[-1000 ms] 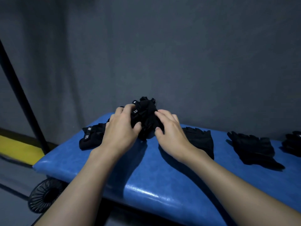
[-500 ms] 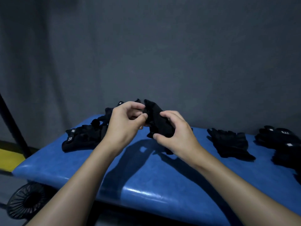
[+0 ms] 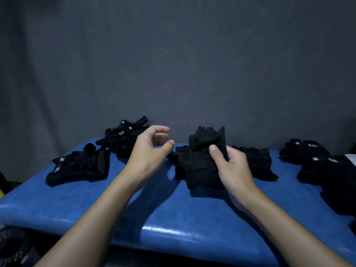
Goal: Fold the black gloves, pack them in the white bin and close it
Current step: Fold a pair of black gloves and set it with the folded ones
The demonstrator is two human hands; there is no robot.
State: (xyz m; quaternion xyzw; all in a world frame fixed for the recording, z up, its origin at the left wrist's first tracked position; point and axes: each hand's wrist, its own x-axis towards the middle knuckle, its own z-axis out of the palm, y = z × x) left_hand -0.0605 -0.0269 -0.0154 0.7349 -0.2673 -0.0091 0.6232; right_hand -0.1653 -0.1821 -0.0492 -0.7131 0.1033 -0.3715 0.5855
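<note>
Head view: the right hand [image 3: 233, 168] has a firm grip on a bunched black glove [image 3: 200, 164], thumb pressed across its front and fingers wrapped behind. The glove's upper end sticks up at twelve o'clock above the thumb. Its lower end hangs down onto the blue padded bench [image 3: 173, 212].

The left hand [image 3: 150, 151] hovers at nine o'clock from that glove, just apart from it. Its fingers are loosely curled, thumb and forefinger are parted, and nothing is in it.

Out at ten o'clock from the left hand is a heap of gloves [image 3: 123, 137] with a white "5.11" mark showing. Further round, at about eight o'clock, a flatter glove [image 3: 79, 168] lies near the bench's left end.

Just behind the right hand, at three o'clock from the held glove, another glove [image 3: 258, 160] lies flat on the blue padding. Far out at three o'clock, more logo gloves [image 3: 308, 153] are stacked toward the right edge.

A plain grey backdrop [image 3: 173, 64] fills everything above the bench. No bin can be made out here.
</note>
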